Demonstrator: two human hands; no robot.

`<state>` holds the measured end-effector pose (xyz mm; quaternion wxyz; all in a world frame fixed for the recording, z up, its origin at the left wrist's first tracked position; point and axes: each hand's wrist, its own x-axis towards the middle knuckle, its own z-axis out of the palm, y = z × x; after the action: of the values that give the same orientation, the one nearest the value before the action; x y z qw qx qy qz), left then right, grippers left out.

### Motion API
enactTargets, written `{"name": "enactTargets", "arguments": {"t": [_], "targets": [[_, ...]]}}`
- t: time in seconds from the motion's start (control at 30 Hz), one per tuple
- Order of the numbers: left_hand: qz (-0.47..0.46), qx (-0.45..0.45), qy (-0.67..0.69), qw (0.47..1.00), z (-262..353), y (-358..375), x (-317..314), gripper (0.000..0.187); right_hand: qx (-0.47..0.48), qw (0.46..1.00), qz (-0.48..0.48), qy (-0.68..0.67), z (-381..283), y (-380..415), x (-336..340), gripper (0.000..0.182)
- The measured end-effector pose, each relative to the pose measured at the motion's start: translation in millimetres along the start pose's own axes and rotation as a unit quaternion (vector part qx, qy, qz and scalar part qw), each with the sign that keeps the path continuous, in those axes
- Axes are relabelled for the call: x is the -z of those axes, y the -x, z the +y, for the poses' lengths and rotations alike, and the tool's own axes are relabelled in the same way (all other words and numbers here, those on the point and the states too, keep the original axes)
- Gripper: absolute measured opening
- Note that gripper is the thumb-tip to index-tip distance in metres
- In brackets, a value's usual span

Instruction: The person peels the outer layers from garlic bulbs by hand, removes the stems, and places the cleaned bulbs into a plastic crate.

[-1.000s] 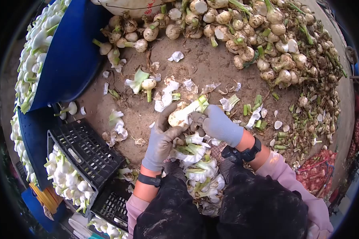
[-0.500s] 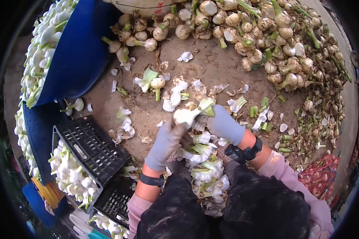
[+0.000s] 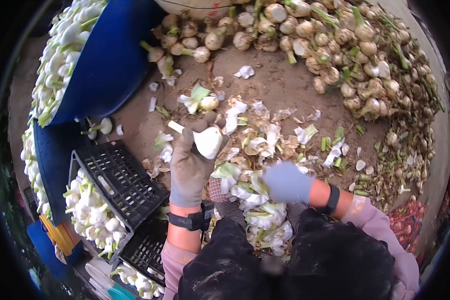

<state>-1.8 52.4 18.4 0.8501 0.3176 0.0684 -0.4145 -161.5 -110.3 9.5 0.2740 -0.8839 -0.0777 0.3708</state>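
A clean white garlic bulb with a short trimmed stem rests in my left hand, gloved in grey and turned palm up, its fingers curled round the bulb. The stem points up and to the left. My right hand, in a light grey glove, is smeared by motion, and its fingers do not show clearly. It overlaps the upper right side of a pile of peeled-off garlic skins between my legs. Beyond my left hand, an untrimmed bulb lies beside a loose green leaf sheath.
Unpeeled garlic bulbs are heaped along the far and right sides. At left, a blue tub brims with white bulbs. Black crates of cleaned garlic stand nearer me. A red net bag lies at lower right; skins and stem pieces litter the ground.
My left hand has turned palm up and moved up and left with the bulb. My right hand has let go of it and dropped lower, over the skins.
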Motion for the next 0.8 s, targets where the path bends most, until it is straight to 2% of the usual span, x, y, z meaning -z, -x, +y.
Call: {"name": "enactTargets", "arguments": {"t": [0.03, 0.1, 0.17, 0.2, 0.23, 0.27, 0.33, 0.37, 0.4, 0.43, 0.47, 0.5, 0.57, 0.6, 0.67, 0.7, 0.73, 0.8], "targets": [[0.003, -0.012, -0.004, 1.0, 9, -3, 3, 0.037, 0.036, 0.994, -0.09, -0.052, -13, 5, -7, 0.025], [0.024, -0.026, 0.008, 0.999, 25, -11, 6, 0.041, 0.117, 0.974, -0.174, -0.09, -34, 18, 14, 0.032], [-0.026, -0.04, -0.029, 0.998, 46, -18, 6, 0.041, 0.047, 0.986, -0.145, -0.061, -33, 9, 22, 0.034], [0.017, -0.072, -0.101, 0.992, 54, -21, -4, 0.04, 0.052, 0.999, 0.0, 0.006, -28, 2, 25, 0.046], [0.06, -0.104, -0.172, 0.978, 60, -23, -13, 0.039, 0.056, 0.985, 0.147, 0.071, -25, -5, 31, 0.059], [0.059, -0.108, -0.177, 0.976, 64, -22, -17, 0.039, 0.066, 0.961, 0.262, 0.061, -21, -13, 40, 0.055], [0.013, -0.174, -0.219, 0.96, 58, -19, -27, 0.047, 0.063, 0.917, 0.368, -0.138, -28, -23, 81, 0.044], [0.015, -0.18, -0.258, 0.949, 52, -15, -35, 0.053, 0.057, 0.918, 0.37, -0.134, -32, -28, 98, 0.044], [-0.007, -0.177, -0.266, 0.948, 45, -14, -32, 0.052, 0.03, 0.891, 0.35, -0.287, -37, -33, 111, 0.038], [-0.025, -0.173, -0.275, 0.946, 39, -12, -30, 0.05, 0.002, 0.842, 0.32, -0.434, -38, -38, 119, 0.033], [0.012, -0.162, -0.3, 0.94, 34, -7, -32, 0.036, 0.023, 0.856, 0.389, -0.34, -28, -54, 106, 0.029], [0.014, -0.158, -0.299, 0.941, 33, -5, -27, 0.036, 0.02, 0.856, 0.387, -0.342, -26, -56, 107, 0.029], [-0.015, -0.184, -0.437, 0.88, 34, -3, -15, 0.029, 0.019, 0.888, 0.35, -0.299, -24, -59, 109, 0.024], [-0.006, -0.202, -0.524, 0.827, 33, -1, -16, 0.029, 0.019, 0.888, 0.347, -0.3, -24, -61, 107, 0.024], [0.0, -0.201, -0.545, 0.814, 30, 2, -12, 0.03, 0.023, 0.922, 0.333, -0.196, -22, -64, 103, 0.019], [0.004, -0.204, -0.565, 0.799, 29, 2, -12, 0.032, 0.022, 0.922, 0.334, -0.196, -24, -65, 103, 0.019], [0.022, -0.205, -0.519, 0.829, 27, 2, -13, 0.027, 0.005, 0.924, 0.348, -0.159, -28, -66, 102, 0.018], [0.025, -0.2, -0.519, 0.831, 25, 3, -12, 0.027, -0.014, 0.924, 0.361, -0.122, -29, -68, 98, 0.017]]}}
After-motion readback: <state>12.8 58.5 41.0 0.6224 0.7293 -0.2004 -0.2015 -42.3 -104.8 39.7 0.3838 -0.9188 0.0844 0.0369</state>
